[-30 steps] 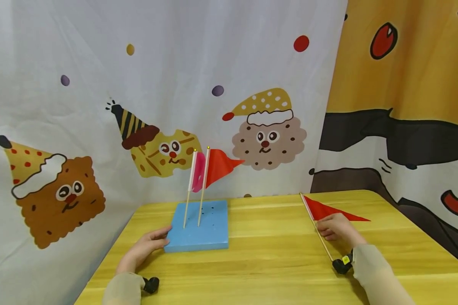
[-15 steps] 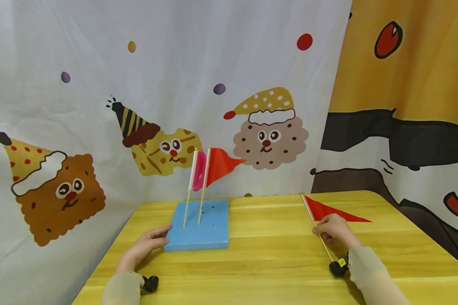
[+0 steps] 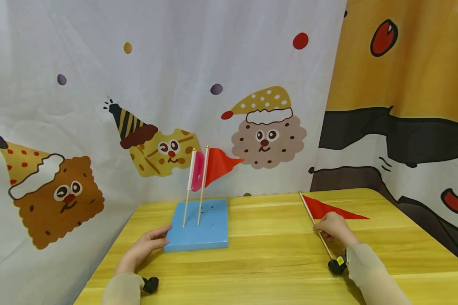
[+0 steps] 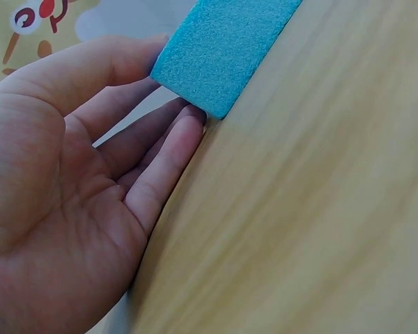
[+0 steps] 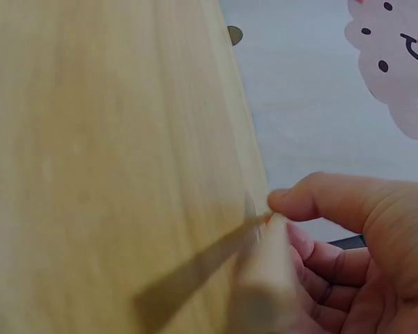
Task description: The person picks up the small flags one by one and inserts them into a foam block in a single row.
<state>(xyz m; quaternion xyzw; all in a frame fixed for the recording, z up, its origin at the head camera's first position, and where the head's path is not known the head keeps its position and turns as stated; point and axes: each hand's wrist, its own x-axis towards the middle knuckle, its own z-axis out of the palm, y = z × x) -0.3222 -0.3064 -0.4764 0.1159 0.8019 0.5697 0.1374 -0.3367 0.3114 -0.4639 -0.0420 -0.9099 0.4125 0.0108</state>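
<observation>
The right hand [image 3: 333, 226] is pinching a red flag [image 3: 318, 208] by its stick [image 3: 324, 243] over the right of the table [image 3: 271, 262]. The left hand [image 3: 146, 247], fingers extended, is touching a block [image 3: 211, 236] at its left; a pink flag [image 3: 198, 171] and another red flag [image 3: 217, 166] are standing in it.

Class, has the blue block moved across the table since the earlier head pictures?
No; judged against the table, the blue block shows no visible shift left, right, nearer or farther.
</observation>
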